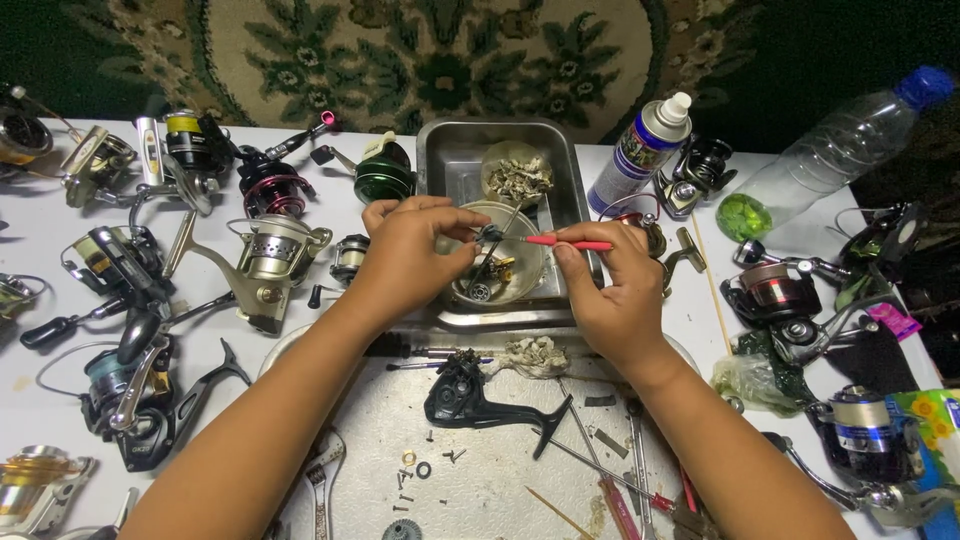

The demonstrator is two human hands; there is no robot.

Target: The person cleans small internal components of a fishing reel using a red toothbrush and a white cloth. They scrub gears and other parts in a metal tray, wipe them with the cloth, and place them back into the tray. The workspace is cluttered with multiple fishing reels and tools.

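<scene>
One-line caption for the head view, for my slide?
Left hand holds a small reel part over a bowl while right hand brushes it with a red-handled brush.

Repair workbench: fishing reels (268, 262) (many), screwdrivers (612, 500), spray can (640, 150).

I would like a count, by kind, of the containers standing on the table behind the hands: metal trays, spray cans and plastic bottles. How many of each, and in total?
Metal tray: 1
Spray can: 1
Plastic bottle: 1
Total: 3
</scene>
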